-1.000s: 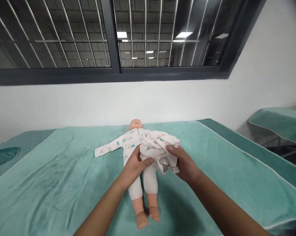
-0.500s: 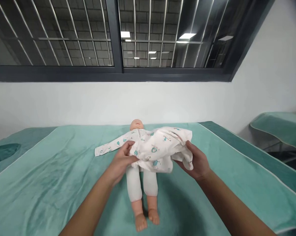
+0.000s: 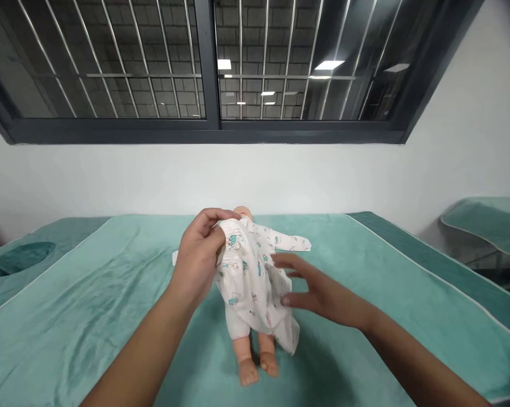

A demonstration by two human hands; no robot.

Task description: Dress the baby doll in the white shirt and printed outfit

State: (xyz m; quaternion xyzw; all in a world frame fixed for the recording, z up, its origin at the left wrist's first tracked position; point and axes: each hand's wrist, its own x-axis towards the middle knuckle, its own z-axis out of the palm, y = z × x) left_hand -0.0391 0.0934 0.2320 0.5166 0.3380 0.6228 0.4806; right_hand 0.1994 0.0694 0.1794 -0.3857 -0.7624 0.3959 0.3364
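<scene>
No legible writing. One printed white garment (image 3: pixel 248 277), teal and reddish motifs, gathered waistband, hangs over one doll (image 3: pixel 248 370) on the green-covered counter (image 3: pixel 123 328). Two hands: left (image 3: pixel 199 254) pinches waistband between fingers; right (image 3: pixel 308 288), fingers spread, beside cloth; contact unclear.

No text, label, brand, number or sign is showing legibly. Small coloured prints are dotting the white garment (image 3: pixel 248 277); any lettering among them is coming out too small to read.
</scene>
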